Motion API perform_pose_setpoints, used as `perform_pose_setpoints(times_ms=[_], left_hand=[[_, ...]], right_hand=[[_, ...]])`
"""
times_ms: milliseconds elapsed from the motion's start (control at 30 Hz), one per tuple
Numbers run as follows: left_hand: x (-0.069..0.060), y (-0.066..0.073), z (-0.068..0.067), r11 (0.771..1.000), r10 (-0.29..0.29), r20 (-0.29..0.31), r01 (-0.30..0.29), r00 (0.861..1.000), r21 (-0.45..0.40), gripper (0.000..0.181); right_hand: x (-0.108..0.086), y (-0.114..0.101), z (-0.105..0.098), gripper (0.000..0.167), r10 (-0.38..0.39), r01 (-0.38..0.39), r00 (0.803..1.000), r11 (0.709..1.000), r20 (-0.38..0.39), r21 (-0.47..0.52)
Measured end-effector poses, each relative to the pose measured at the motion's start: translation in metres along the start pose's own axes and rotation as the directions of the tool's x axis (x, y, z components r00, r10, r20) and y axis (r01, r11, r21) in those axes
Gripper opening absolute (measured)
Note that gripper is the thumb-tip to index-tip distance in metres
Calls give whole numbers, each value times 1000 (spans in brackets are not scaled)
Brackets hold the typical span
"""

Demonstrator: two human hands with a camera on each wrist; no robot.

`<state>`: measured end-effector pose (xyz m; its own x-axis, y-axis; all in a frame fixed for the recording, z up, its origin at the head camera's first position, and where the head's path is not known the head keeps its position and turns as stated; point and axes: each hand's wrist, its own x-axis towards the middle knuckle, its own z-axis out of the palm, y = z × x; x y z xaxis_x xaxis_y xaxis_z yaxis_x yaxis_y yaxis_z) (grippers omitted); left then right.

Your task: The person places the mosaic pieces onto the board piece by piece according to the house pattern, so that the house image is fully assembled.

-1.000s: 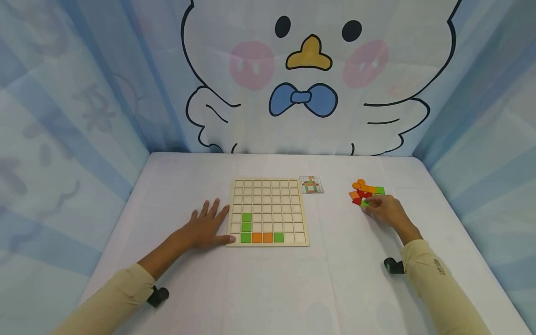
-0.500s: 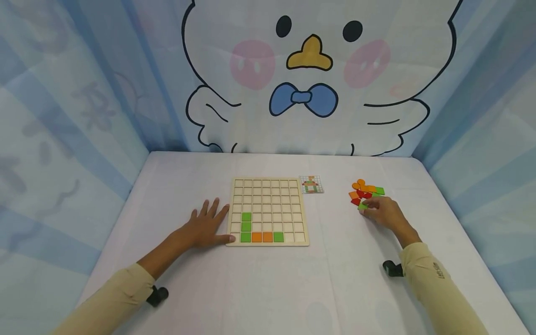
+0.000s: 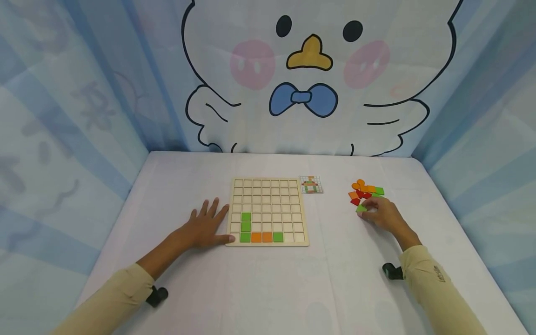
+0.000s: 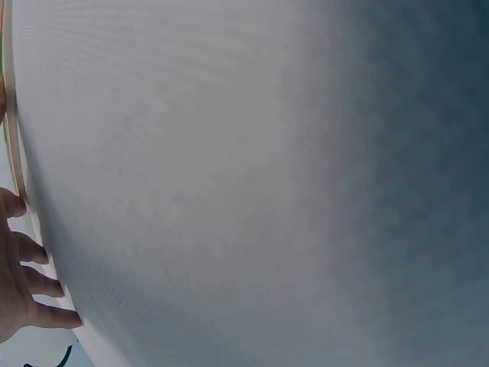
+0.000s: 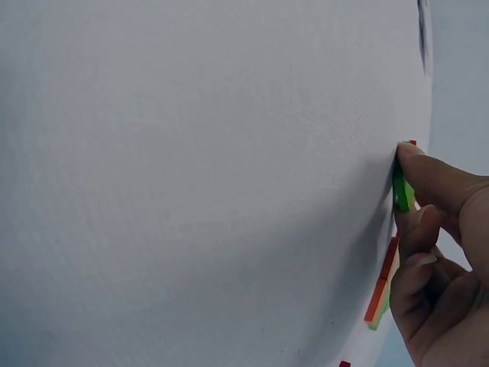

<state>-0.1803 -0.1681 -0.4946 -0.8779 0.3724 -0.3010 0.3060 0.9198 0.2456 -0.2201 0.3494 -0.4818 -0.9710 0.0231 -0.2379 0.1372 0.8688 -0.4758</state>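
A wooden grid board point(image 3: 271, 195) lies on the table, with several green tiles point(image 3: 246, 227) and two orange tiles point(image 3: 261, 237) in its lower left cells. My left hand point(image 3: 208, 228) rests at the board's left edge, fingers spread, the thumb touching the lower left corner. In the left wrist view, the left hand point(image 4: 19, 283) shows only partly. Over on the right, my right hand point(image 3: 385, 215) pinches a green tile point(image 3: 361, 209) between thumb and fingers. That green tile point(image 5: 403, 187) stands tilted on edge in the right wrist view, held by the right hand point(image 5: 443, 245).
Behind the right fingertips lies a loose pile of orange tiles point(image 3: 367, 188), red tiles point(image 3: 355, 201) and green tiles point(image 3: 379, 190). A small pattern card point(image 3: 311, 184) lies against the board's upper right corner. Printed curtains point(image 3: 310, 130) enclose the table's back and sides.
My right hand has drawn the green tile slightly toward me and to the left, away from the pile, and tilted it. The left hand and board have stayed put.
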Motion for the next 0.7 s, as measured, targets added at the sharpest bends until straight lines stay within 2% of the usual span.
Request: perform_pose_setpoints(times_ms=[233,467,700], left_hand=[[-1,-1,-1,1000,0,-1,0,1000,-1,104],[2,-3,1,1000,1,-3,-1,1000,7,105],[2,-3,2,1000,0,1,0,1000,1,106]], right_hand=[[-1,3,1,39,-15,15,1000,1000,13,-9],[-2,5,4,35,-106,105,994,994,39,14],[-7,-7,9,34,-205,201,978,976,43,86]])
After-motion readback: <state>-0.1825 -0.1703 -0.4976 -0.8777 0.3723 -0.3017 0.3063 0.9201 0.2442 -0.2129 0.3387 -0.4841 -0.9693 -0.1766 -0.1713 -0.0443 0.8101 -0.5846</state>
